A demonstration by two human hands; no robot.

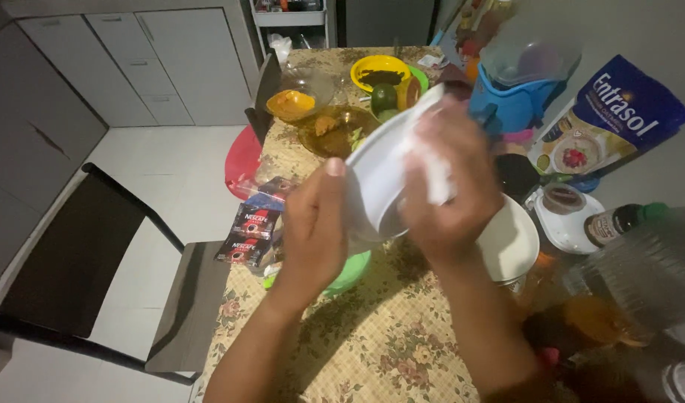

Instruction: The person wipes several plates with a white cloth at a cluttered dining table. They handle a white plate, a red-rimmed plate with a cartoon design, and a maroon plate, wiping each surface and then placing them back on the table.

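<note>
White bowl [379, 175] is held tilted above the table [387, 351], between both hands. Left hand [316, 224] grips its rim, thumb on the edge. Right hand [450, 190] presses a white cloth [432, 168] against the bowl's inside. Green bowl [350, 276] sits below; white plate [510, 242] lies just right.

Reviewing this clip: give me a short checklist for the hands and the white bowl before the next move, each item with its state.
1. Left hand grips the white bowl by its rim, thumb on the edge: ok.
2. Right hand presses a white cloth against the bowl: ok.
3. Bowl held above the flowered tablecloth, tilted on edge: ok.
4. Bowl's inside clean: cannot tell, hand and blur hide it.
5. Landing spot free: not ok; green bowl and white plate lie right under the hands.
</note>
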